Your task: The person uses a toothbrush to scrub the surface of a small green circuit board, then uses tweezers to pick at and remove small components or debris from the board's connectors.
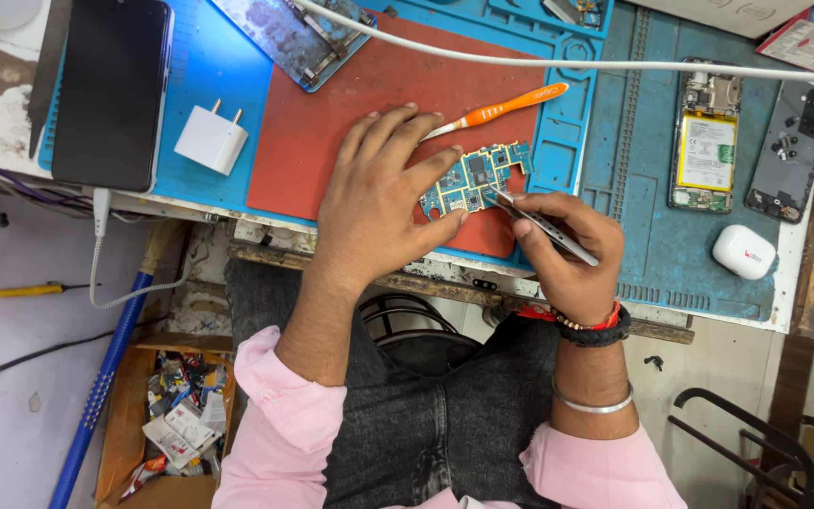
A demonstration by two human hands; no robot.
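Two hands at work: both rest on the red mat near the front edge of the bench, seen from the head camera.
Left hand: lies palm down with fingers spread, fingertips and thumb pressing on the left part of the blue circuit board, pinning it flat rather than closing round it.
Right hand: curled shut round a pair of metal tweezers, pinched between thumb and fingers; the tips touch the board's lower right edge.
Circuit board: flat on the red mat, between the two hands, just beside the mat's right edge.
Orange screwdriver: lies on the mat just beyond the left fingertips, its tip partly hidden by them.
Blue work mat: lies under the red one, with a white charger plug on it, well left of the hands.
Black phone: face up at the far left.
Opened phone: lies to the right, its yellow battery showing, a dark back cover beside it.
White earbud case: near the bench's right front corner.
White cable: runs across the top of the bench.
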